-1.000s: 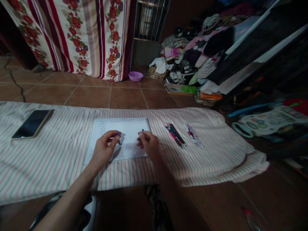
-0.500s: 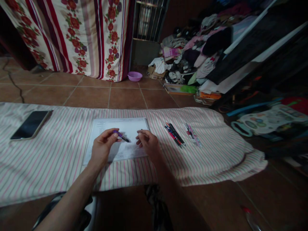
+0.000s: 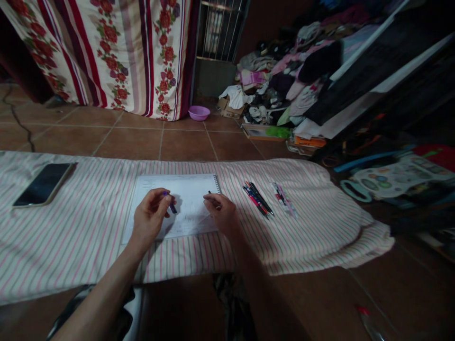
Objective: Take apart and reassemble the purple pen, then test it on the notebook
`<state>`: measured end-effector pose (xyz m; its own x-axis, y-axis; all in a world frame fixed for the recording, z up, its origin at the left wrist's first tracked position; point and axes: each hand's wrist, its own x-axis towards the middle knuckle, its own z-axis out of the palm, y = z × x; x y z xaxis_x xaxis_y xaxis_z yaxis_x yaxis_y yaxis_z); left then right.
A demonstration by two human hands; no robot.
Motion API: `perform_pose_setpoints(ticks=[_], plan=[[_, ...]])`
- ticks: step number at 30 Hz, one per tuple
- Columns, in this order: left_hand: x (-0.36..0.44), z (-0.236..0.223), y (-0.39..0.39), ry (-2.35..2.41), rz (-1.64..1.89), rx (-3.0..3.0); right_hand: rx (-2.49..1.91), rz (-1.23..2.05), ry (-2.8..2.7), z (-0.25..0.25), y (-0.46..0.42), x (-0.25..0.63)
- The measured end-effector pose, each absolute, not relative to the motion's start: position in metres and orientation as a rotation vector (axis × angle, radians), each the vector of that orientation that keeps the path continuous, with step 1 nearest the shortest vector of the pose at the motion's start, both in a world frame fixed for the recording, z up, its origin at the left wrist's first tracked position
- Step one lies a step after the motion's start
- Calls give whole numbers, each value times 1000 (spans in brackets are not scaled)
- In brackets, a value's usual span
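My left hand (image 3: 149, 212) is over the left part of an open spiral notebook (image 3: 192, 189), pinching a short purple pen (image 3: 172, 206) between thumb and fingers. The pen's dark end points down toward the page. Over the notebook's right part, my right hand (image 3: 223, 211) has its thumb and fingertips pressed together. A small dark tip pokes out above those fingers; what it belongs to is hidden. The two hands are apart. Faint writing shows on the white page.
Right of the notebook lie a bunch of dark and red pens (image 3: 259, 199) and some pink and white pens (image 3: 284, 200). A phone (image 3: 44, 184) rests at left on the striped cloth (image 3: 199, 258). Beyond are a purple basin (image 3: 199, 112) and a clothes pile (image 3: 284, 80).
My left hand has moved slightly left, and the purple pen has turned from pointing right to pointing more downward. My right hand has shifted a little right, its fingers closer together.
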<state>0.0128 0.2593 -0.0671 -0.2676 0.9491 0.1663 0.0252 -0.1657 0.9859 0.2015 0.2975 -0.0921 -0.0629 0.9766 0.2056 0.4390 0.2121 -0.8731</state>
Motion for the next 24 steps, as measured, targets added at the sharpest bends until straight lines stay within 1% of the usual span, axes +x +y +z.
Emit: perform_pose_setpoints(ticks=[2,4,9,13,16,24], plan=[[13,-72,259,1302,1545,1288,-1348,678,-1727,-93,299,206],[13,-78,258,1282,1564,1371,-1359,641,-1766,-93,300,209],[16,-88,258,1410,1554,1552,-1438,622,-1769,-90,298,209],[18,-88,258,1446,1591,1674,-1548,679,-1757,-85,294,205],[18,-88,258,1454,1610,1704,-1604,672,-1837,-83,291,204],[18,-87,258,1512,1612,1688,-1744,515,-2008,-86,290,206]])
